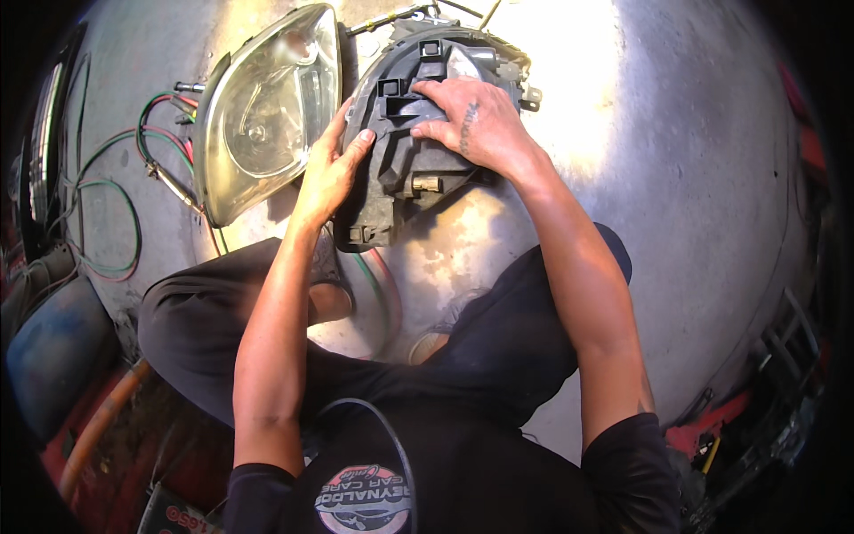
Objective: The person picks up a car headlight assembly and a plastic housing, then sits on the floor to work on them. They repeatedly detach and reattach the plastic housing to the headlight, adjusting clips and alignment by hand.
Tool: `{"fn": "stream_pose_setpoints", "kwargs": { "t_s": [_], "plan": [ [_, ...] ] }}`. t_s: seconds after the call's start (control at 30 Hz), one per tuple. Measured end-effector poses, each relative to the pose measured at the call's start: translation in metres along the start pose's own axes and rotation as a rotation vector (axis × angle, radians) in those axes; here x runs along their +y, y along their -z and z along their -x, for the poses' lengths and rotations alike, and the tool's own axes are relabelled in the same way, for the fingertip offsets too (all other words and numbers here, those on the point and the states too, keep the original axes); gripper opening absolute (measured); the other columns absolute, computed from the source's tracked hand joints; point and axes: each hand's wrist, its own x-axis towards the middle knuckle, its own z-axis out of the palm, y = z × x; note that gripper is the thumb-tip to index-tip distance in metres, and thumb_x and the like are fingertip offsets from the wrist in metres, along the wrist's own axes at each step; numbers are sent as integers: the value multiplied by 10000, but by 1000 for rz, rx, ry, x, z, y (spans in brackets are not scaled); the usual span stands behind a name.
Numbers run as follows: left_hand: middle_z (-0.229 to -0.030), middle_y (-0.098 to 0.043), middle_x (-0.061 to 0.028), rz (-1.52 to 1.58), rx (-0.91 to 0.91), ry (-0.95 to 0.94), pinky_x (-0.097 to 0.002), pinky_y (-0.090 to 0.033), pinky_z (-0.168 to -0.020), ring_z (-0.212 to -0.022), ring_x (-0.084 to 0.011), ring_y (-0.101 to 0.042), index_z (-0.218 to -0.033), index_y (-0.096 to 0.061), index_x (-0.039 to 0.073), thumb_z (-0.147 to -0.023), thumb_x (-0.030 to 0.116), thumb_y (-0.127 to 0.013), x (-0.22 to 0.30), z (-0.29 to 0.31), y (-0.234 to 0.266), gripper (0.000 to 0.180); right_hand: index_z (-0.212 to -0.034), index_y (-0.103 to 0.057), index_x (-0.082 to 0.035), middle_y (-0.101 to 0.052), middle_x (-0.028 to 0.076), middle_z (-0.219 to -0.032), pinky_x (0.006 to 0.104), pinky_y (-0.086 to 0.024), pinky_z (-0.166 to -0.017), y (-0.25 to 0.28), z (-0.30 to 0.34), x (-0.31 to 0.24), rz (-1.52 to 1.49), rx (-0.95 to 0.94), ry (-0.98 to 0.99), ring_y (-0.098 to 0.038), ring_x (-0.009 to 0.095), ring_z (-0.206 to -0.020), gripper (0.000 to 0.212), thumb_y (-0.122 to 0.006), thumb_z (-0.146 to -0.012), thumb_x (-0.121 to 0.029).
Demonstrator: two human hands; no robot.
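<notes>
A black plastic headlight housing (388,169) stands on the floor in front of me, its ribbed back toward me. My left hand (334,173) grips its left edge, thumb on the back and the fingers partly hidden round the side. My right hand (471,125) holds the upper right part of the back. Its thumb and index finger reach in around a smooth grey area, and the other fingers are mostly hidden. A small metallic fitting (427,184) sticks out lower on the housing. Just left of it lies a second headlight (258,133) with its clear, yellowed lens up.
Red and green hoses (138,218) with a metal torch handle (173,185) loop over the concrete floor at the left. A blue rounded object (62,347) and an orange hose (102,427) are nearer. Dark and red parts (712,427) lie at the lower right. My crossed legs flank the housing.
</notes>
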Motion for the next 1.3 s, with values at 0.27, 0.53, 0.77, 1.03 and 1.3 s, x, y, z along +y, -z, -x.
{"fn": "stream_pose_setpoints", "kwargs": {
  "t_s": [0.27,0.53,0.77,1.03,1.3],
  "plan": [
    [-1587,-527,-207,-111,89,90,-365,-333,-1236,-1472,-263,-475,-1640,-370,-6,-1090,271,-624,-20,-1,14,666,-1326,-693,-68,-745,153,-1190,465,-531,-993,1,-12,1,-52,-161,-82,-656,371,-1184,518,-815,-880,-303],
    [-1718,-280,-289,-162,120,178,-406,-214,-1301,-1618,-333,-249,-1650,-247,-89,-1043,524,-654,-22,3,16,953,-1300,-691,-44,-737,209,-1130,476,-533,-975,-3,-10,4,-340,-84,-204,-681,397,-1123,491,-823,-884,-270],
    [-1716,-253,-315,-2,87,186,-443,-214,-1296,-1611,-358,-245,-1674,-261,-16,-975,538,-752,-7,10,8,1018,-1250,-724,-27,-726,206,-1036,436,-540,-901,-3,1,1,-284,8,-176,-680,380,-982,453,-840,-845,-192],
    [-1587,-436,-320,5,154,222,-456,-307,-1234,-1511,-378,-370,-1644,-318,44,-913,353,-870,-26,1,-8,967,-1283,-726,-43,-719,198,-1046,457,-535,-942,5,14,0,-379,-59,-267,-686,370,-1025,479,-816,-850,-229],
    [-1527,-509,-326,-187,208,147,-473,-419,-1169,-1425,-406,-497,-1623,-370,18,-840,309,-928,-17,0,-17,1005,-1234,-714,-14,-703,198,-1063,470,-536,-930,21,18,5,-186,-160,-133,-669,395,-1054,491,-839,-828,-260]
  ]
}}
